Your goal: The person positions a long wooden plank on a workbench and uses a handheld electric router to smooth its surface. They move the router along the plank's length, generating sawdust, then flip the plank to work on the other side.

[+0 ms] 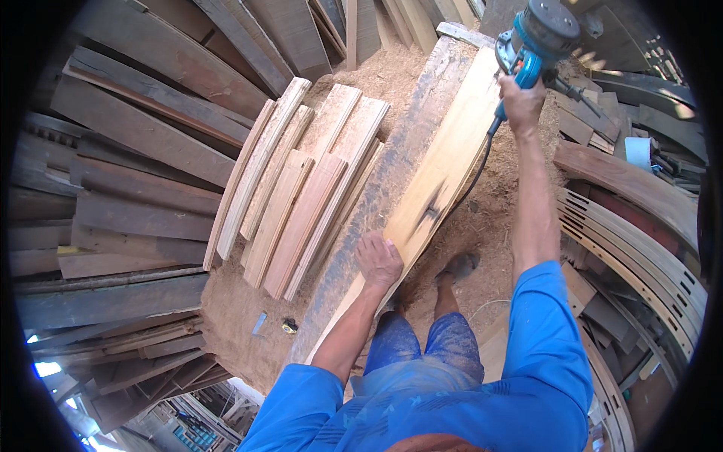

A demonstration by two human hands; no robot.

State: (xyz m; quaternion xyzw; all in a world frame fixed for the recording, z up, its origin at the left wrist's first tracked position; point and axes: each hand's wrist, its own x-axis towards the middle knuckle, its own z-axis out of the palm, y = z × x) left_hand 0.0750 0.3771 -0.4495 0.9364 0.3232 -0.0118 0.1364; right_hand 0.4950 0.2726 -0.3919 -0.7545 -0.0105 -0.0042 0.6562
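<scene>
A long pale board [444, 169] with dark knots lies lengthwise on a worn, dusty plank bench [418, 143]. On its near part rests my left hand [379, 256], open, fingers laid over the wood. My right hand [521, 102] is closed round the teal handle of a corded router [548, 30], at the board's far right end. This router has a round grey motor. Wood chips fly beside it. Its dark power cord [480, 169] hangs down along the board's right edge. The cutting bit is hidden from view.
Several curved wood strips [331, 135] lie left of the bench. Dark boards [151, 135] are stacked along the left. Slotted curved pieces [640, 264] stand at the right, near a light blue container [639, 153]. A tape measure [289, 325] sits on the sawdust-covered surface [233, 331].
</scene>
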